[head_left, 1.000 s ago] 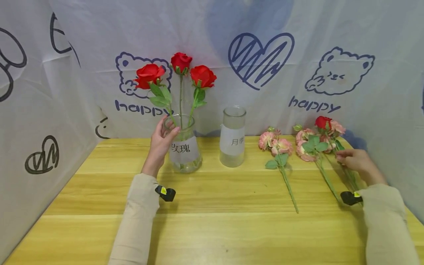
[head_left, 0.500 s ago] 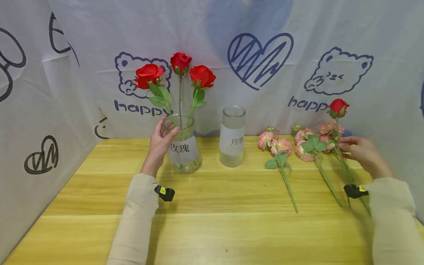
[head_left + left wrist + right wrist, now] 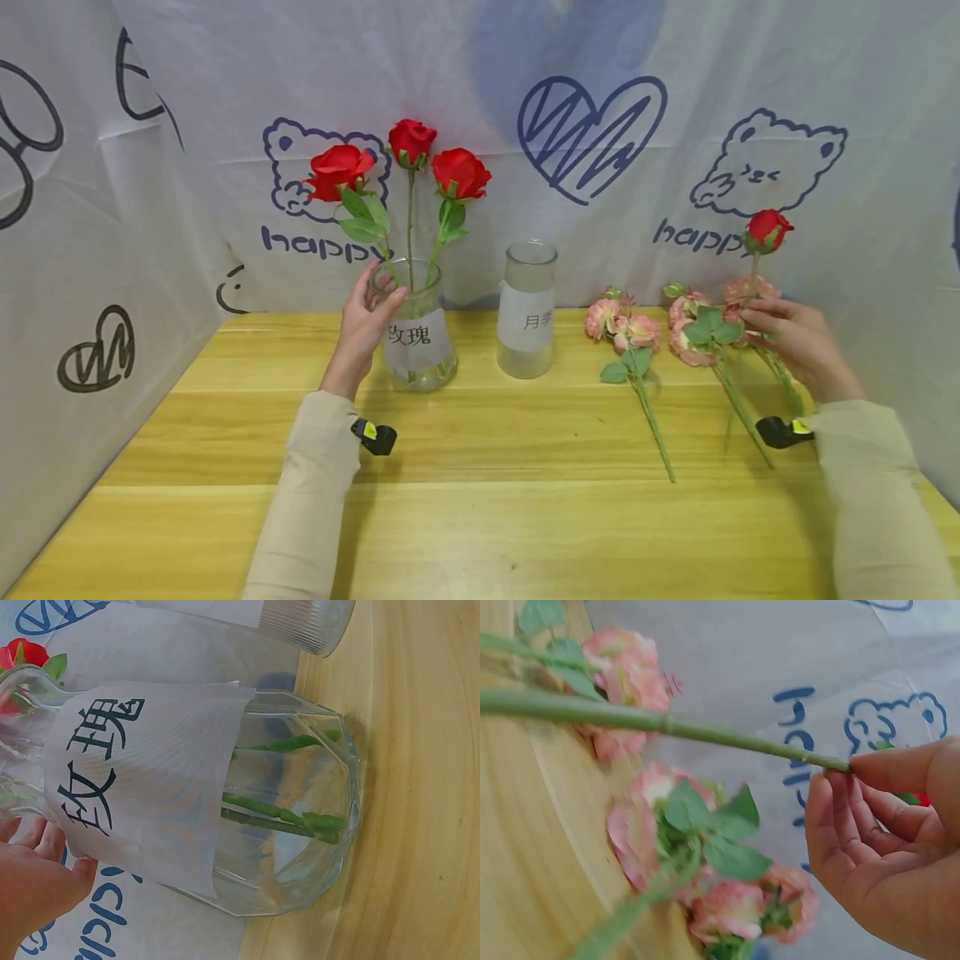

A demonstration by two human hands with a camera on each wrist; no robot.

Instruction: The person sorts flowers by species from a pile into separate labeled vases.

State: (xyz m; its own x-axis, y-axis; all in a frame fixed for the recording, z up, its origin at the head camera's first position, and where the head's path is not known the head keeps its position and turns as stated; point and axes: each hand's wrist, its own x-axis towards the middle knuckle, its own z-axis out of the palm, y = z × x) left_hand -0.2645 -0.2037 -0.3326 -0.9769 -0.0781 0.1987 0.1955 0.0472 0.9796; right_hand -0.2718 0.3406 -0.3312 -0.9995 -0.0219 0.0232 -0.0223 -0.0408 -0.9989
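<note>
My left hand (image 3: 362, 327) grips the neck of a flared glass vase (image 3: 424, 380), thumb in front and fingers round the side. Three red roses (image 3: 410, 140) stand in that vase, their stem ends (image 3: 304, 823) visible through the glass near its base. A paper label (image 3: 142, 769) with characters wraps the vase. At the right, my right hand (image 3: 802, 343) pinches the stem (image 3: 720, 736) of another red rose between thumb and fingertips. This rose's bloom (image 3: 768, 230) is held upright above the pink flowers.
A second, straighter glass vase (image 3: 527, 363) with a paper label stands right of the first. Pink flower sprays (image 3: 637, 332) lie on the wooden table (image 3: 510, 517), several blooms (image 3: 693, 343) close below my right hand. A printed cloth (image 3: 592, 242) hangs behind.
My right hand has lifted the red rose from among the pink flowers, raising it upright, then shifted slightly left with it. The left hand has stayed at the vase neck.
</note>
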